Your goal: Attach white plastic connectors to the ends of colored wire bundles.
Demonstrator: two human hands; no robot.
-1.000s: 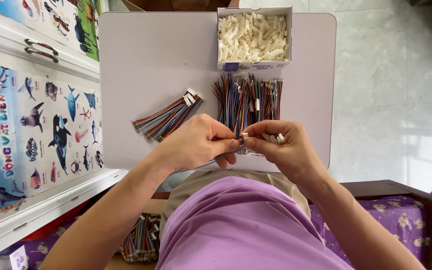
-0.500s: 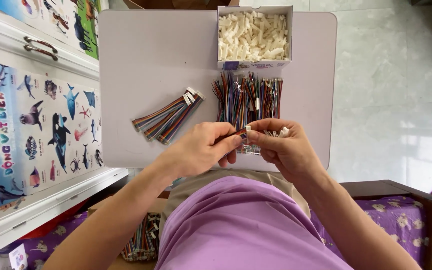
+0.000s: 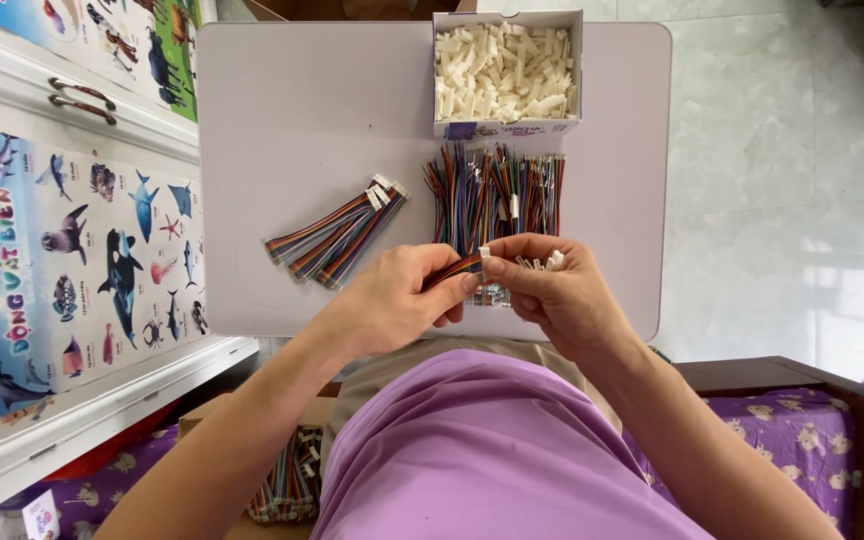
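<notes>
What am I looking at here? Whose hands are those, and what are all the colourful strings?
The camera sits on a person's head and looks down, so you see their own two hands. The left hand pinches a bunch of colourful wires. The right hand holds a small white plug at the wire tips, plus a few more. On the pale table lie a box of white plugs, a pile of loose wires and a finished wire bundle.
</notes>
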